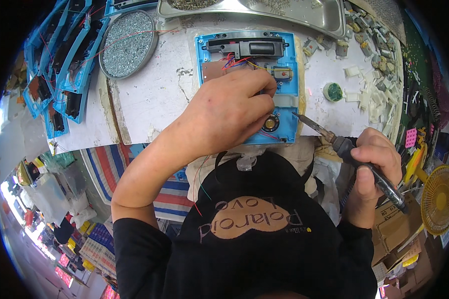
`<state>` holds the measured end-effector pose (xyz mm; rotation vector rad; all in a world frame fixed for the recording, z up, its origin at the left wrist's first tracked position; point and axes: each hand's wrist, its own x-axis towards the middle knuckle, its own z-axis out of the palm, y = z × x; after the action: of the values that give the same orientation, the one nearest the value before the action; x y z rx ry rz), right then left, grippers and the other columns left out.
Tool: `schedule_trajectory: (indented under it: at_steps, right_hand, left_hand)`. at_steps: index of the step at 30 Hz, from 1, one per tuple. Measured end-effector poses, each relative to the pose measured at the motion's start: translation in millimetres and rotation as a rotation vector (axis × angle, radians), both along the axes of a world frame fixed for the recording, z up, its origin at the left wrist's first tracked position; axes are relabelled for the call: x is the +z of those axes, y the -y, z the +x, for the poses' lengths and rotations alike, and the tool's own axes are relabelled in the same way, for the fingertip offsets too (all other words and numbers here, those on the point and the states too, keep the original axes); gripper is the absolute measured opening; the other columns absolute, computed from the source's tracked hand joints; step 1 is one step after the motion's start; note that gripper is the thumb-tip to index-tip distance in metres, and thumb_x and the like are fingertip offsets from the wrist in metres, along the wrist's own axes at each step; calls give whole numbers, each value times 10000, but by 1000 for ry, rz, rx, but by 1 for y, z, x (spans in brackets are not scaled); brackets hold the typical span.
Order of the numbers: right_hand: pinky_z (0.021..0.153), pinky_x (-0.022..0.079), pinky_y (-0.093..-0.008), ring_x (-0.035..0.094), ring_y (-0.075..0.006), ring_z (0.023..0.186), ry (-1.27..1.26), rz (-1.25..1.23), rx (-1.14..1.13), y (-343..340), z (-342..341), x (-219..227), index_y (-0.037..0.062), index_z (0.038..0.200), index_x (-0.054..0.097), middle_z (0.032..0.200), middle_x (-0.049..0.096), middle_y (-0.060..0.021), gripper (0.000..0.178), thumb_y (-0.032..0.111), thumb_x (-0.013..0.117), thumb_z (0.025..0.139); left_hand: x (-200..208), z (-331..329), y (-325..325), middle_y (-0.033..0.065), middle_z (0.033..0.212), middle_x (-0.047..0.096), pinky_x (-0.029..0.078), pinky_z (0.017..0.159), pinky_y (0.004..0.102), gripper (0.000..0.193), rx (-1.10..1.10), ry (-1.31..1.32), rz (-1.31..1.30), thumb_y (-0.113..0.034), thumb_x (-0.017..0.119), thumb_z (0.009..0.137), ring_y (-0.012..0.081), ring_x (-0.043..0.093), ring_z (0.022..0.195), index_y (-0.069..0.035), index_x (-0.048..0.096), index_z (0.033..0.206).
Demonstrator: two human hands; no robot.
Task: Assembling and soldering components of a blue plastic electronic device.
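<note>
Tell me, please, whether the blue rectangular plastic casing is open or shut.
Open: no cover lies over the blue plastic casing, so its long black part and red and blue wires show.

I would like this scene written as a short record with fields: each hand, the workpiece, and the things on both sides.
Left hand: over the open blue casing; whether its fingers pinch something is hidden
Right hand: holds a soldering iron
Iron tip: at the casing's right edge; contact unclear
Casing contents: coloured wires, a small motor, a round speaker
Table, left: more blue casings, round tray of small metal parts
Table, right: loose motors, white plastic pieces
</note>
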<state>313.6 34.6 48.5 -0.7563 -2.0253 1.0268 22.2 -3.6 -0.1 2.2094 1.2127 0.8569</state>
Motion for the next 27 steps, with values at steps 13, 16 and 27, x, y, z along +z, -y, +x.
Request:
schedule_trajectory:
  at_steps: [13,16,27]
  right_hand:
    - [508,355,-326,466,-204,520,-1,7,-4,0,0,0,20,922,679,610,485,-53,294,312,696,893]
    - [507,354,-326,464,-203,518,-4,11,-4,1,0,0,20,923,680,609,483,-52,290,307,697,893]
    - [492,351,-325,461,-203,514,-23,37,31,-1,-1,-6,9,939,680,616,504,-59,268,271,698,888]
  left_hand:
    - [6,-3,0,81,1007,625,553,759,371,214,-17,-46,-30,8,773,724,290,661,916,-57,645,882]
    - [9,-4,1,75,1004,626,554,745,365,210,-28,-69,-40,2,778,727,283,663,905,-58,652,884]
    - [4,-7,1,72,961,672,550,699,363,245,-22,25,-15,-1,798,716,284,663,841,-76,713,933]
